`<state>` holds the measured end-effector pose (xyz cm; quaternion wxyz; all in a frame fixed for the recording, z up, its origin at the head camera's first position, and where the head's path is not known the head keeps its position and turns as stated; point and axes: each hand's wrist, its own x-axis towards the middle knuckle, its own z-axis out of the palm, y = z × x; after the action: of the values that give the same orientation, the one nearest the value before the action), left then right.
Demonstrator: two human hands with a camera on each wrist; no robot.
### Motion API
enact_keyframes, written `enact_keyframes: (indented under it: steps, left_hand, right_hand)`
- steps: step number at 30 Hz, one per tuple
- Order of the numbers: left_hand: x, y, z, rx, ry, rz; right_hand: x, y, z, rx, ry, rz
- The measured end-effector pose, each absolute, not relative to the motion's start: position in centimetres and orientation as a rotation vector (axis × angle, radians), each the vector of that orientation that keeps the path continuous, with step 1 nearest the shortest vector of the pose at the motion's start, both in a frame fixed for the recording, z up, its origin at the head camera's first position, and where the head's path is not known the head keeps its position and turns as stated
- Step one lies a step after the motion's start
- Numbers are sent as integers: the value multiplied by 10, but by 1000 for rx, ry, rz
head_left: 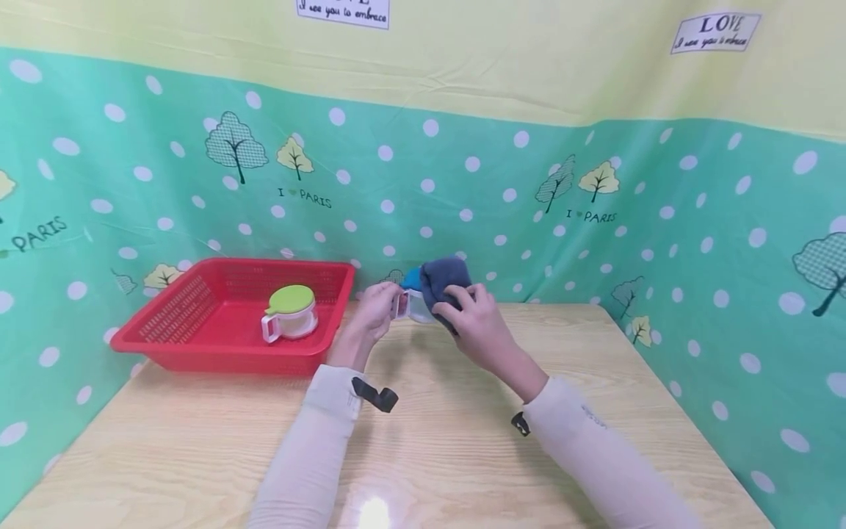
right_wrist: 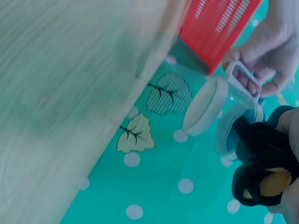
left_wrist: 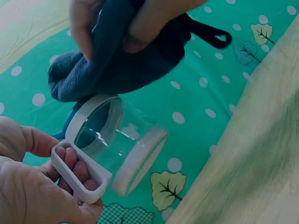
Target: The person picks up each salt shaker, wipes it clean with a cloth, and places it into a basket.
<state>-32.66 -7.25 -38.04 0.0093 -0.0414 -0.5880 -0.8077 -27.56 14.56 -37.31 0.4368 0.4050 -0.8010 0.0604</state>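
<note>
My left hand grips the white loop handle of a clear jar, fingers through the loop. The jar is held up over the back of the table, tilted in the left wrist view. Its lid is blue and partly covered by a dark blue cloth. My right hand holds that cloth against the lid and upper side of the jar, fingers bent over the fabric. A black hanging loop sticks out from the cloth in the left wrist view.
On the left of the wooden table stands a red basket with slotted walls. Inside it sits a similar clear jar with a green lid and white handle. A green dotted curtain hangs behind and along both sides.
</note>
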Motion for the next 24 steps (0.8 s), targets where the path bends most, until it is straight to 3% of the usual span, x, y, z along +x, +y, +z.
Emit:
enact_keyframes:
  steps: [6,12,24]
  left_hand:
    - [-326,-82,-377,-94,-1767,-2571]
    - [-325,-88,-372,-93,-1745,-2609]
    - [-324,-94,-370,-207,-1794,-2615]
  right_hand:
    - [-269,142,-383,1007,-2089,183]
    - [-269,142,-385,1030,-2202,525]
    - [-315,149,-385,685,-2265,1132]
